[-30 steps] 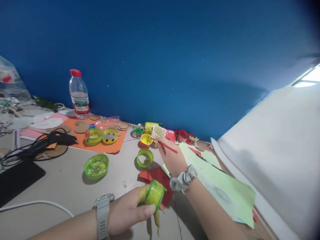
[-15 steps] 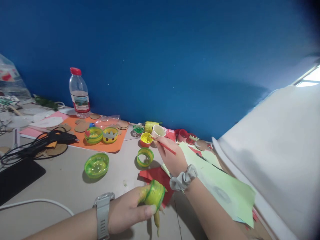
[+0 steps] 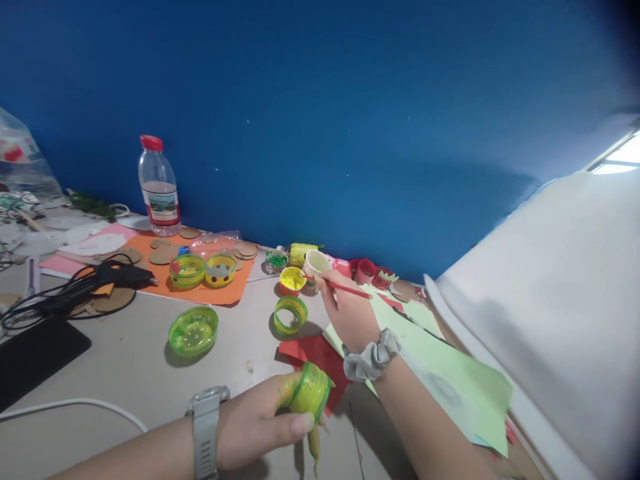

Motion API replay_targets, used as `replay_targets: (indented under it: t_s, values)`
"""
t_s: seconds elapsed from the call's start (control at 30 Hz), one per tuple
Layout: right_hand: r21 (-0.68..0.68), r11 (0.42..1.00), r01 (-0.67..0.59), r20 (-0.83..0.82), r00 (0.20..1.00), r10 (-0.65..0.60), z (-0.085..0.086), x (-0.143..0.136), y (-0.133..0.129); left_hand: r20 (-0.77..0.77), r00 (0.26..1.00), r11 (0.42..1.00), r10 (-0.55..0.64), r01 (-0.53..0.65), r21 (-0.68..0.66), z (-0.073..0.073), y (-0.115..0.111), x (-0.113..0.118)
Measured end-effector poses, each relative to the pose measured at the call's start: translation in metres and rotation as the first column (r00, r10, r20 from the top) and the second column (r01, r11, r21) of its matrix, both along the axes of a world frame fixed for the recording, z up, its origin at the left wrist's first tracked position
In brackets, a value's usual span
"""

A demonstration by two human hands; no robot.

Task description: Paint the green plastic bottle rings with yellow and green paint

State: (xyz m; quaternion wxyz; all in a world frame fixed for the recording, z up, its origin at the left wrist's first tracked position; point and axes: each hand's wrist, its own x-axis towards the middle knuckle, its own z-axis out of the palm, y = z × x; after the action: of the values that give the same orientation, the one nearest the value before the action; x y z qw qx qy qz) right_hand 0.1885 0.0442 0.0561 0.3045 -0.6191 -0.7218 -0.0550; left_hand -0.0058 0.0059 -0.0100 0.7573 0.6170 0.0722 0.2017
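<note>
My left hand [image 3: 273, 417] grips a yellow-green painted ring [image 3: 311, 393] with green edges, low in the view; paint is smeared on its fingers. A red-handled paintbrush [image 3: 350, 288] is pinched in my right hand [image 3: 351, 317], its tip end by the small cup of yellow paint [image 3: 291, 280]. Just behind that hand stands a pale paper cup [image 3: 317, 262]. A second green and yellow ring [image 3: 304, 312] lies on the table between the hands and the paint. To its left sits a clear green-painted bottle base [image 3: 194, 332].
Green-filled cup [image 3: 277, 261] stands behind the yellow paint. Two decorated rings, one a yellow ring with a grey crown [image 3: 220, 272], rest on orange paper [image 3: 233, 293]. A bottle [image 3: 161, 193], glue gun [image 3: 120, 272] and black phone-like slab [image 3: 43, 357] are left; green paper [image 3: 450, 380] lies right.
My right hand has shifted slightly right, and the brush now lies at a flatter angle, its tip a little away from the yellow paint. My left hand and the ring barely move.
</note>
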Motion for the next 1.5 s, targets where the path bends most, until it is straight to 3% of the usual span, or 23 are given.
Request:
replay_targets:
  t_s: [0.2, 0.67, 1.03, 1.13, 1.23, 1.33, 1.43, 1.5]
  values:
    - [-0.007, 1.0, 0.01, -0.054, 0.998, -0.01, 0.005, 0.002, -0.001, 0.013, 1.0, 0.999, 0.009, -0.009, -0.031, -0.001, -0.001, 0.0]
    - [-0.037, 0.999, 0.035, -0.22, 0.975, -0.042, 0.003, 0.007, 0.004, -0.016, 1.0, 0.999, 0.017, -0.017, 0.043, 0.0, 0.001, -0.001]
    - [0.019, 0.999, 0.039, -0.35, 0.936, -0.03, 0.011, 0.01, 0.001, -0.01, 1.0, 1.0, 0.012, -0.012, 0.004, 0.001, 0.0, -0.001]
    - [0.045, 0.998, 0.042, -0.406, 0.913, -0.02, 0.023, 0.013, -0.004, 0.031, 0.997, 0.997, 0.071, -0.07, -0.026, 0.001, 0.0, -0.001]
    - [0.088, 0.995, 0.037, -0.503, 0.864, 0.013, 0.047, 0.017, -0.019, 0.051, 0.993, 0.994, 0.107, -0.105, -0.031, -0.003, 0.001, -0.001]
    - [0.194, 0.981, 0.027, -0.678, 0.726, 0.115, 0.073, 0.018, -0.042, -0.009, 0.995, 0.995, 0.098, -0.098, -0.029, -0.008, 0.004, -0.001]
    - [0.298, 0.949, -0.098, -0.708, 0.645, 0.289, 0.085, 0.01, -0.063, -0.092, 0.992, 0.994, 0.089, -0.094, -0.05, -0.009, 0.005, 0.001]
    - [0.263, 0.95, -0.17, -0.711, 0.631, 0.31, 0.085, 0.0, -0.072, -0.111, 0.991, 0.992, 0.068, -0.08, -0.102, -0.007, 0.006, 0.002]
